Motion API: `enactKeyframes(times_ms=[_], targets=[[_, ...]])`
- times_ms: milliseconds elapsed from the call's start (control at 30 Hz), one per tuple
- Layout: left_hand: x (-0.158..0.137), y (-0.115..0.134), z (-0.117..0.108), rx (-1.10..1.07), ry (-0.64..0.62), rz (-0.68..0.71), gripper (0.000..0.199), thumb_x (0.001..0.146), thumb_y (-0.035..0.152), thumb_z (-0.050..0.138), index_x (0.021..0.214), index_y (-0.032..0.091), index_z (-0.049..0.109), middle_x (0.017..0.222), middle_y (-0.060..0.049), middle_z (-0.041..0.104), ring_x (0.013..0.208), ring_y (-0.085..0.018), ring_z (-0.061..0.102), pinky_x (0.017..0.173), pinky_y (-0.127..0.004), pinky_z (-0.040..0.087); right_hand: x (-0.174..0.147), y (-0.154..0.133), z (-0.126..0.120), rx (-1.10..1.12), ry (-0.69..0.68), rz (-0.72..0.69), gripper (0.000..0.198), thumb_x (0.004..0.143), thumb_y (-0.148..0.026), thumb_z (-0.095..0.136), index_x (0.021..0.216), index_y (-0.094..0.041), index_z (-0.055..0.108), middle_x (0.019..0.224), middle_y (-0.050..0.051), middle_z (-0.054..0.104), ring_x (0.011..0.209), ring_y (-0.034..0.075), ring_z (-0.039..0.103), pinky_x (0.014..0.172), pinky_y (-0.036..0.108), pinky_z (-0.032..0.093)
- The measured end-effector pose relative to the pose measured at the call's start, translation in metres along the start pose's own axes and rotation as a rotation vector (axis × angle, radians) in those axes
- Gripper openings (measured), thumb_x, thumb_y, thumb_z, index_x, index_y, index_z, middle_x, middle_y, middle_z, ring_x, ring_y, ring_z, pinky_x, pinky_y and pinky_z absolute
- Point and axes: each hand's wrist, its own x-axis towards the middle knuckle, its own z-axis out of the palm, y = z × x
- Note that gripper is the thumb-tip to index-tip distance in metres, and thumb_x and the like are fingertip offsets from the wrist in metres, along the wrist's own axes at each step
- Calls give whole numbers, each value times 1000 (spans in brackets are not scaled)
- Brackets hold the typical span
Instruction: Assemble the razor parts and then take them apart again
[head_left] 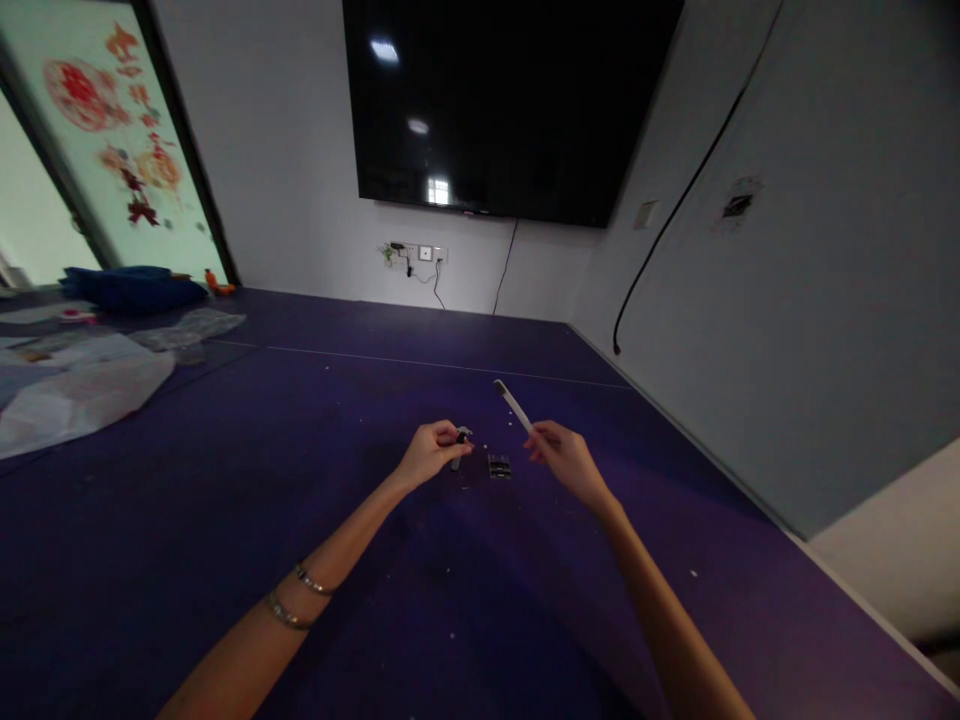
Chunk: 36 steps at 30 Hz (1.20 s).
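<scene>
My left hand (435,452) pinches a small dark piece (461,436) with a shiny metallic top; a greyish part of it hangs below the fingers. Its exact kind is too small to make out. In my right hand (561,458) is a slim white stick (517,408), gripped at its lower end. The stick tilts up to the left, with a dark patch near its tip, apart from the piece in my left hand. Between the two hands, a small dark rectangular part (499,467) with ridges lies on the purple surface (450,580).
Crumpled clear plastic sheeting (90,390) spreads over the left side, before a dark blue cloth bundle (135,288) and a small orange item (218,284). Small white bits dot the surface. A black cable (682,195) hangs along the right wall; a large screen (510,110) is mounted ahead.
</scene>
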Motion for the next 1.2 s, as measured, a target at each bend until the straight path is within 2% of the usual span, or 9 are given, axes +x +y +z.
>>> enactKeyframes(times_ms=[67, 200, 333, 467, 733, 967, 1133, 1200], targets=[[-2, 1, 4, -5, -11, 14, 22, 62, 20, 71, 67, 15, 50, 76, -6, 69, 76, -17, 66, 69, -28, 48, -3, -4, -15, 50, 13, -59, 37, 84, -39, 45, 104, -13, 61, 78, 7, 67, 57, 13, 59, 56, 24, 48], [-8, 4, 11, -16, -21, 15, 22, 61, 20, 72, 68, 14, 52, 77, -6, 70, 75, -17, 65, 67, -28, 48, -8, -20, -36, -14, -5, -147, 33, 82, -38, 50, 102, -18, 66, 86, 7, 69, 67, 15, 60, 61, 26, 48], [-12, 5, 13, -3, -22, 9, 22, 61, 22, 72, 66, 15, 52, 77, -6, 70, 69, -16, 64, 60, -26, 48, -12, -36, -44, -62, -50, -240, 28, 82, -37, 52, 100, -23, 68, 93, 6, 69, 83, 18, 62, 72, 29, 48], [-13, 1, 10, 17, -45, 20, 22, 63, 25, 71, 66, 15, 51, 80, -7, 70, 67, -15, 63, 59, -26, 48, -15, -43, -46, -99, -117, -299, 25, 83, -34, 52, 100, -25, 68, 92, 5, 69, 84, 17, 62, 75, 30, 48], [-16, 5, 12, 7, -44, -7, 27, 62, 23, 71, 63, 17, 45, 77, -5, 70, 73, -17, 65, 62, -26, 48, -18, -47, -42, -106, -128, -267, 23, 81, -32, 54, 98, -25, 69, 87, 5, 68, 76, 15, 62, 67, 27, 48], [-19, 14, 14, 83, -37, 12, 23, 62, 25, 71, 65, 16, 51, 70, -2, 68, 60, -12, 60, 57, -25, 46, -17, -48, -39, -10, -218, -271, 24, 80, -34, 56, 97, -24, 69, 88, 5, 67, 80, 16, 61, 70, 29, 48], [-19, 15, 16, 42, -24, 21, 25, 61, 23, 72, 64, 17, 49, 74, -3, 69, 69, -15, 63, 62, -26, 47, -17, -45, -41, -66, -130, -243, 23, 80, -34, 56, 96, -25, 69, 87, 5, 67, 77, 16, 61, 69, 28, 47], [-19, 16, 16, 49, -27, 21, 23, 61, 22, 72, 63, 16, 49, 73, -3, 69, 68, -15, 63, 61, -25, 46, -17, -46, -40, -44, -160, -243, 23, 80, -34, 56, 97, -26, 69, 87, 5, 67, 78, 16, 61, 68, 28, 47]])
